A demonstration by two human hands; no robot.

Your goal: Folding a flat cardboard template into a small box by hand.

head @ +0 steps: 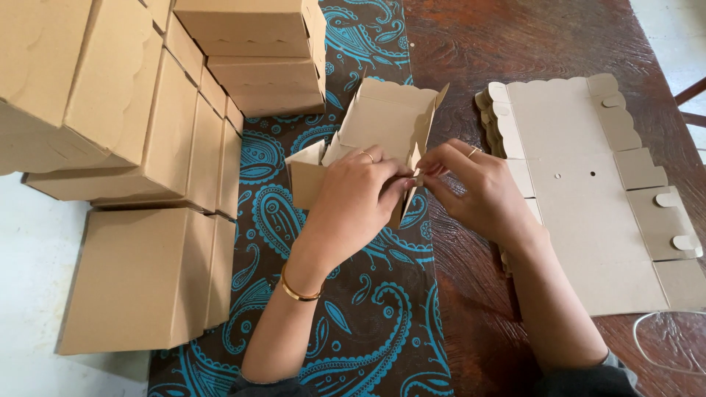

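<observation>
A half-folded brown cardboard box (382, 121) stands tilted over the patterned cloth, its open side facing away. My left hand (353, 198) grips its near wall, a ring on one finger and a gold bangle on the wrist. My right hand (474, 187) pinches a flap at the box's right near corner, fingertips meeting those of the left hand. Both hands hold the same box.
A stack of flat die-cut box blanks (588, 198) lies on the dark wooden table (515, 44) at right. Several finished cardboard boxes (140, 272) are piled at left and at the back. A black cloth with blue paisley (368, 323) runs down the middle. A thin white cord (665, 345) lies at lower right.
</observation>
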